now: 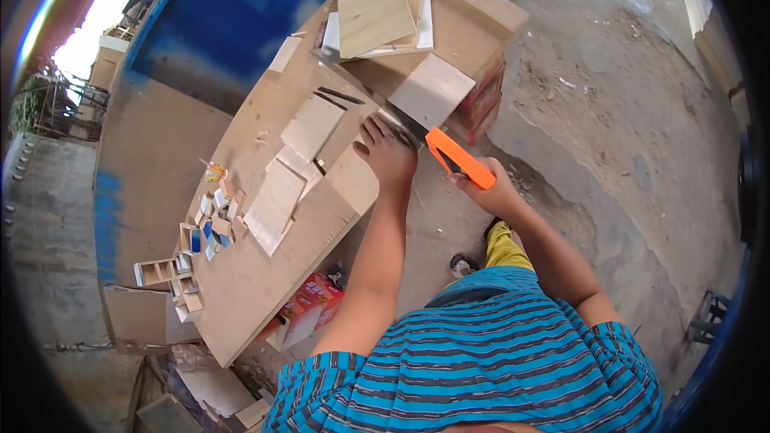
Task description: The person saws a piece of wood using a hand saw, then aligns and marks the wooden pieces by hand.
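Right hand [495,186], fingers clamped on orange-handled saw [468,163], left hand [391,152], fingers slightly apart, apparently resting by counter's [257,289] edge

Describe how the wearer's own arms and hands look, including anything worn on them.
The left hand and right hand are ungloved, and nothing shows on either wrist. The left arm and right arm are bare up to short sleeves of bright blue cloth with dark grey stripes. Any finer details on the hands are too small to tell.
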Available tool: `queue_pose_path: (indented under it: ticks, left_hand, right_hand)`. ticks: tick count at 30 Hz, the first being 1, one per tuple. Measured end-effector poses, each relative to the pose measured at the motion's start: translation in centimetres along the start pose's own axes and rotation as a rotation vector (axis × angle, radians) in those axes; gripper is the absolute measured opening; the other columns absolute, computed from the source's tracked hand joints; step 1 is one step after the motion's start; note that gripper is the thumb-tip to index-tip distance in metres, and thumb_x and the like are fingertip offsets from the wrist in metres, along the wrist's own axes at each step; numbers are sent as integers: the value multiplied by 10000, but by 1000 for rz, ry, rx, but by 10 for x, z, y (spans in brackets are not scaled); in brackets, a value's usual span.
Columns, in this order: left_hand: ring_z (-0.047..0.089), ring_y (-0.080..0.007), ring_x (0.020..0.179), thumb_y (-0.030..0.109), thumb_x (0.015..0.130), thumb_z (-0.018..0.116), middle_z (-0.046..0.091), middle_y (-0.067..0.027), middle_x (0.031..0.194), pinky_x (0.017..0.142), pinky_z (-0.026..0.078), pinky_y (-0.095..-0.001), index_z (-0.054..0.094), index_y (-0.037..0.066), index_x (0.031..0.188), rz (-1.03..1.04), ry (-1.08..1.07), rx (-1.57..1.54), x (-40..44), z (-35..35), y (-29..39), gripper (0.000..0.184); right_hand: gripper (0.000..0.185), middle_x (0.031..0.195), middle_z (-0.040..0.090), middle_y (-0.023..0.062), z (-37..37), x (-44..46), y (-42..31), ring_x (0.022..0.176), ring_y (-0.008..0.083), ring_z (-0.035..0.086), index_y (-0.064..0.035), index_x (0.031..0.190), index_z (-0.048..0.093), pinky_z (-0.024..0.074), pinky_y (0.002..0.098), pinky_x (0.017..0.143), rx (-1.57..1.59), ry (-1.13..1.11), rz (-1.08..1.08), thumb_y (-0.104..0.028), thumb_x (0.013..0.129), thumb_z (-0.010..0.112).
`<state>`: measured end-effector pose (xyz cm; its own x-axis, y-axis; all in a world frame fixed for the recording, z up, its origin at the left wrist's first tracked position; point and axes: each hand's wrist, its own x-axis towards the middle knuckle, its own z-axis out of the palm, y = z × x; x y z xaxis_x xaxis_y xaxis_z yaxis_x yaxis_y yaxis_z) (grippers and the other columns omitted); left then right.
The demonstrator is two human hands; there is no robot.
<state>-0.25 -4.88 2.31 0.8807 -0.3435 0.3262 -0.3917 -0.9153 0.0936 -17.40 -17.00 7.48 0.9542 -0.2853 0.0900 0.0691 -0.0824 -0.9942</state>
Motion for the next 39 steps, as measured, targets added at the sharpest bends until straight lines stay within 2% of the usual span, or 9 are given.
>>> queue_pose_path:
  ticks: [8, 12, 14, 17, 24, 30, 33, 35, 39]
  left_hand:
    - [298, -326, 1314, 260, 860, 478, 359, -184, 1396, 1000, 249, -603, 351, -51, 1339, -17, 22, -7, -1, -4, 1, 585]
    - [234, -350, 1352, 244, 868, 469, 327, -195, 1419, 1043, 194, -596, 327, -53, 1350, -49, -46, -42, 0, -10, 4, 584]
    - [225, -359, 1354, 246, 868, 463, 319, -202, 1423, 1042, 185, -603, 324, -61, 1349, -56, -46, -51, 1, -6, 4, 587]
    - [224, -363, 1352, 241, 866, 461, 323, -214, 1414, 1036, 180, -615, 330, -75, 1339, -29, -42, -46, -2, -6, 2, 584]
    - [282, -348, 1318, 215, 836, 471, 389, -219, 1336, 1003, 221, -612, 329, -83, 1332, -42, -27, -33, 6, -10, -3, 596]
    - [292, -350, 1313, 241, 857, 457, 380, -225, 1350, 1019, 220, -599, 313, -77, 1350, -47, -31, -16, 6, -7, -2, 604]
    - [300, -352, 1309, 259, 870, 450, 370, -231, 1372, 1030, 217, -587, 309, -74, 1359, -41, 5, -15, 5, 1, -5, 608]
    - [306, -354, 1305, 264, 874, 451, 364, -231, 1382, 1031, 220, -580, 313, -75, 1358, -39, 3, -12, 7, -4, -4, 607]
    - [291, -376, 1310, 278, 870, 450, 371, -246, 1374, 1038, 202, -589, 357, -89, 1330, -47, 0, -65, 8, -6, -5, 596]
  right_hand:
    - [201, 572, 445, 35, 1, -8, -15, 576, 88, 388, 20, 776, 576, 379, 289, 533, -60, 33, 68, -151, 818, 673]
    - [215, 557, 454, 40, -33, -86, -11, 548, 101, 393, 4, 816, 599, 377, 294, 516, -164, -15, 133, -195, 832, 679]
    - [205, 548, 445, 43, -41, -129, -15, 526, 105, 387, -5, 767, 586, 358, 294, 493, -221, 122, 114, -180, 842, 662]
    - [215, 547, 466, 64, -44, -121, -39, 499, 141, 393, -11, 722, 563, 361, 302, 487, -194, 21, 301, -166, 840, 653]
    - [212, 573, 519, 130, -7, -56, 4, 473, 244, 437, -11, 715, 559, 406, 344, 495, -389, -81, 89, -173, 812, 655]
    - [183, 578, 509, 175, -23, -102, 1, 521, 309, 560, -11, 729, 575, 428, 354, 499, -339, -91, 127, -161, 792, 661]
    - [165, 603, 521, 192, -31, -108, -14, 560, 389, 541, -17, 702, 565, 421, 361, 491, -512, -136, 53, -131, 781, 654]
    - [192, 576, 501, 184, -26, -83, 9, 498, 349, 513, -10, 683, 554, 404, 362, 480, -569, -170, -30, -134, 780, 663]
    - [229, 540, 450, 140, 15, 2, 10, 453, 235, 411, -3, 672, 531, 365, 351, 466, -254, -47, -10, -138, 774, 685]
